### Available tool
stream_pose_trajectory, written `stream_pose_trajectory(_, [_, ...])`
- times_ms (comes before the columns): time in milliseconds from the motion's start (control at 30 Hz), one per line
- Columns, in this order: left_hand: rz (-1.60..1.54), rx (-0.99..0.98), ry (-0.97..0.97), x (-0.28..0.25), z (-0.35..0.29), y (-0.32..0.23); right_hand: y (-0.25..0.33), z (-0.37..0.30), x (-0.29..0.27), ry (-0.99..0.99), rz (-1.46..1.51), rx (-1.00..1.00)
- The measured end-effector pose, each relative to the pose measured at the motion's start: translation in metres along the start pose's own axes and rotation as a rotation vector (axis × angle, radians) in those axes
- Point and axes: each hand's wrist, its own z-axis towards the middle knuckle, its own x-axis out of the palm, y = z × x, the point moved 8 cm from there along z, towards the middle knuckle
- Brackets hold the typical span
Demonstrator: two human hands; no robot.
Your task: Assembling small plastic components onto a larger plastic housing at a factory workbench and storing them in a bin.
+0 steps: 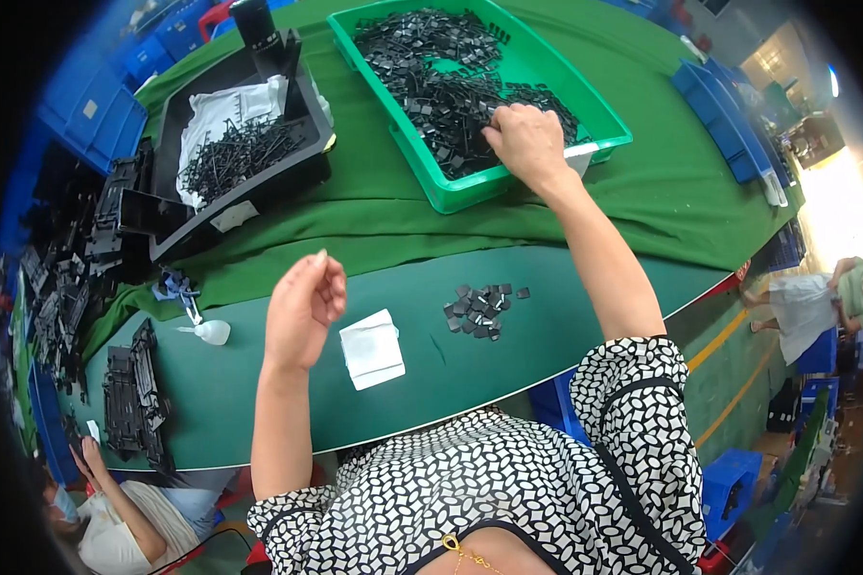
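My right hand (527, 144) reaches over the near right part of a green bin (431, 182), its fingers curled down at the small black plastic pieces (441, 110) heaped inside. Whatever its fingertips grip is hidden beneath the hand. Above the table my left hand (305, 311) is raised with its fingers curled in and the thumb side up; I cannot make out anything in it. Beside that hand lies a folded white cloth or paper pad (372, 351). A loose pile of small flat black pieces (479, 309) rests on the green tabletop (431, 374) nearer to me.
A black tray (316, 168) with thin black parts (244, 158) stands at the far left. A white squeeze bottle (211, 332) and long black parts (134, 402) lie left. Blue crates (729, 125) stand far right. Another person (129, 522) sits at the lower left.
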Motion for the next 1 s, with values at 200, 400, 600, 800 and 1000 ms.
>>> stream_pose_trajectory(200, [-0.056, -0.042, -0.055, -0.003, -0.013, 0.013, -0.035, 0.007, -0.015, 0.025, 0.874, 0.408])
stream_pose_trajectory(400, [-0.072, -0.069, -0.023, 0.013, -0.018, 0.023, -0.039, 0.011, -0.006, 0.01, 1.39, 0.458])
stream_pose_trajectory(600, [-0.048, -0.107, 0.023, 0.02, -0.02, 0.033, -0.041, -0.006, 0.01, 0.135, 1.269, 0.61])
stream_pose_trajectory(800, [0.083, -0.051, 0.062, 0.04, -0.019, 0.028, -0.032, -0.01, 0.012, 0.128, 1.412, 0.653])
stream_pose_trajectory(1000, [0.269, 0.139, 0.095, 0.07, -0.019, 0.014, 0.016, -0.022, -0.024, 0.096, 1.67, 0.586])
